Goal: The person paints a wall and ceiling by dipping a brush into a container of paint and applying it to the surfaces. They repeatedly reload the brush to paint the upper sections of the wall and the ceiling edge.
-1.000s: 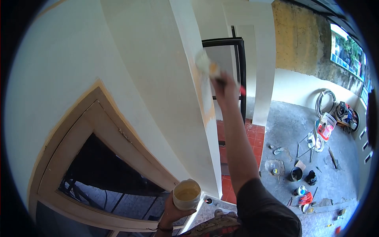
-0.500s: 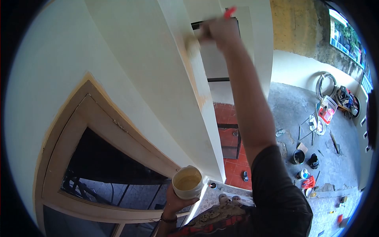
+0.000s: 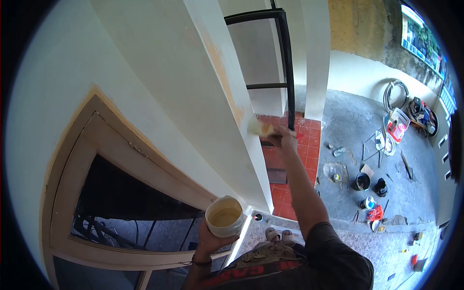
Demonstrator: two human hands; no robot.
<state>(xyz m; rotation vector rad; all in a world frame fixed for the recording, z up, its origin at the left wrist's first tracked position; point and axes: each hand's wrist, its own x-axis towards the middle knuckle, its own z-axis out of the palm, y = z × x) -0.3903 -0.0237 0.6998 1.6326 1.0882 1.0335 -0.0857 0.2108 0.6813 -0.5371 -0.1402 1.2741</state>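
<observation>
Brush [image 3: 265, 129] gripped by right hand [image 3: 285, 139], centre of frame; long axis held near-level, bristles [image 3: 254, 127] pointed left at pillar [image 3: 212, 135] edge, contact blurred. Cup [image 3: 234, 229] held by left hand [image 3: 209, 241], lower centre, below and left of brush; right hand nearer pillar edge.

A grey coil [image 3: 387, 98] sits by the far wall [image 3: 355, 72], beyond a black bucket [image 3: 363, 189] on the grey floor [image 3: 345, 118].

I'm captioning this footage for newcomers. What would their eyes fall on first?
Probably the right hand, stretched out just right of centre with a paintbrush at the edge of the pale pillar. Next, at lower centre, the left hand, holding a tub of pale liquid. The red floor tiles beyond the right hand also stand out.
</observation>
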